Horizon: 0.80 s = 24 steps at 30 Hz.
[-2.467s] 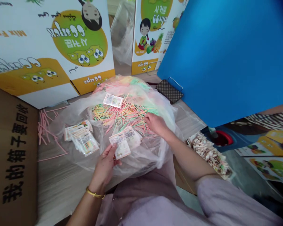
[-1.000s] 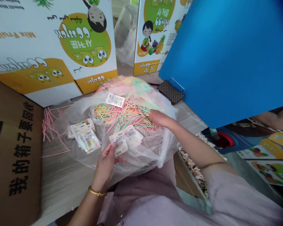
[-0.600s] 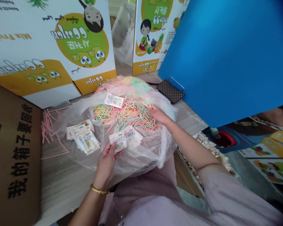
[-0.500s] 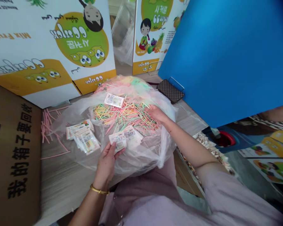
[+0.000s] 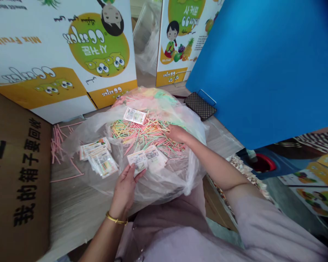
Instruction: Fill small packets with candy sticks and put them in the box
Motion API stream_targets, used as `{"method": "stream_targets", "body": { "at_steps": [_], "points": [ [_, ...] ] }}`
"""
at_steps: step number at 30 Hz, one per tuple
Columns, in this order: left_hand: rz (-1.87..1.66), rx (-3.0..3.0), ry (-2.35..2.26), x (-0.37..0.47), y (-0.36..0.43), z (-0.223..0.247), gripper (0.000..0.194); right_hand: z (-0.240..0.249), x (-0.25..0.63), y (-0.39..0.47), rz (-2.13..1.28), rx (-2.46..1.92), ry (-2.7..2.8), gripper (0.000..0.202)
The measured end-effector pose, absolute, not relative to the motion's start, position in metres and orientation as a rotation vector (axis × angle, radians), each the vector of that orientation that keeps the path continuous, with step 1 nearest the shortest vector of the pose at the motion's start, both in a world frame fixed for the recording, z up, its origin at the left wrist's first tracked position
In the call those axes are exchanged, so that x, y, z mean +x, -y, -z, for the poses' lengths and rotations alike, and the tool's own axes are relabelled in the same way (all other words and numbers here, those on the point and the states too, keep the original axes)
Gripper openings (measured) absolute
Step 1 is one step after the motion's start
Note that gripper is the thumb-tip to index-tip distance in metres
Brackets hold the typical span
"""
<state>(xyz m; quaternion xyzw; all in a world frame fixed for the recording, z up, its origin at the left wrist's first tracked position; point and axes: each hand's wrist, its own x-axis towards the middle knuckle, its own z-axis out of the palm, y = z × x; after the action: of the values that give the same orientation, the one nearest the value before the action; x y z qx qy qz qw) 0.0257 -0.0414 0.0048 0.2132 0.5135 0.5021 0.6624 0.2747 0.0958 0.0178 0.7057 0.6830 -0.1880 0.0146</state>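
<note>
My left hand (image 5: 127, 182) pinches a small printed packet (image 5: 138, 162) between thumb and fingers, at the near edge of a clear plastic bag (image 5: 158, 185). My right hand (image 5: 176, 133) is in the heap of thin pink, yellow and green sticks (image 5: 146, 133) lying in the bag; its fingertips are partly hidden among them. Flat packets (image 5: 155, 158) lie just right of the held one. Another packet (image 5: 135, 115) rests on top of the heap. To the left, several packets with sticks inside (image 5: 102, 162) overlap in a pile.
Printed white and yellow cartons (image 5: 98, 87) stand behind the bag. A brown carton (image 5: 24, 174) is at the left, near loose pink sticks (image 5: 57, 142). A checkered pouch (image 5: 199, 105) lies by a large blue panel (image 5: 268, 72). A person's striped clothing (image 5: 317, 142) shows at right.
My right hand has shifted slightly left within the sticks, its fingers now more bunched. My left hand still holds the packet. The whole view has moved slightly.
</note>
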Motion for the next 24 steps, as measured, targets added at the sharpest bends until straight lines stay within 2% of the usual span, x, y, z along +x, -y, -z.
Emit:
{"method": "stream_targets", "body": {
  "at_steps": [8, 11, 18, 24],
  "points": [
    [-1.147, 0.473, -1.189, 0.023, 0.039, -0.003, 0.032, -0.022, 0.296, -0.091, 0.778, 2.238, -2.284, 0.041],
    [-1.123, 0.489, -1.186, 0.026, 0.037, -0.004, 0.034, -0.024, 0.294, -0.088, 0.814, 2.29, -2.34, 0.037],
    [-1.165, 0.473, -1.209, 0.025, 0.023, 0.0, 0.033, -0.039, 0.274, -0.076, 0.668, 2.201, -2.456, 0.027],
    [-1.176, 0.619, -1.271, 0.023, 0.014, 0.011, 0.038, -0.072, 0.25, -0.054, 0.945, 1.695, -2.815, 0.029]
  ]
}}
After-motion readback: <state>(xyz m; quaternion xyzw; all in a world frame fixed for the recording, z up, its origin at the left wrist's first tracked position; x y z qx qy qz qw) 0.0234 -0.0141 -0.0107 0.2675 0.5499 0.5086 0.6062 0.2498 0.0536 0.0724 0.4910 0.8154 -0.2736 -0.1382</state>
